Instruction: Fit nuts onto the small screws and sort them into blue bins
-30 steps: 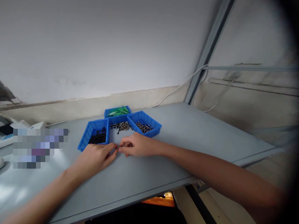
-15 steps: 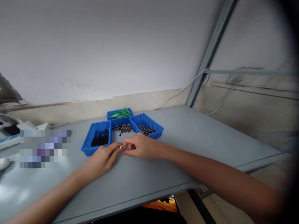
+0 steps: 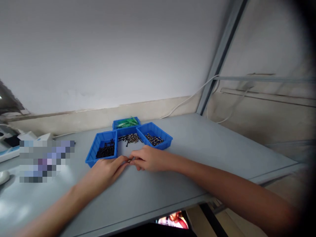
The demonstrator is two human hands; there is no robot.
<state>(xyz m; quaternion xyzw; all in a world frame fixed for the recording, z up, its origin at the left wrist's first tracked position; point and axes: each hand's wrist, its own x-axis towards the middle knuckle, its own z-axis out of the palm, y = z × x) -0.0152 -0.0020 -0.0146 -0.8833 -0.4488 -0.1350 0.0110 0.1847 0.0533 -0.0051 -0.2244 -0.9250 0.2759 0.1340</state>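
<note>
Our right hand (image 3: 148, 158) has closed up to our left hand (image 3: 106, 168) over the grey desk (image 3: 153, 194). Both hands' fingers pinch narrowly on a small brass-coloured metal piece (image 3: 129, 161), mostly hidden.

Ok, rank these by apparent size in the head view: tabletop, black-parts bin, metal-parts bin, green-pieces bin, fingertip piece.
1. Tabletop
2. Black-parts bin and metal-parts bin: too alike to rank
3. Green-pieces bin, partly hidden
4. Fingertip piece

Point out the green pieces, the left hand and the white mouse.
Green pieces (image 3: 127, 122): head view, middle of the heap in the back bin.
Left hand (image 3: 105, 169): head view, back of the hand.
White mouse (image 3: 4, 177): head view, top of its visible part, at the left edge.
</note>
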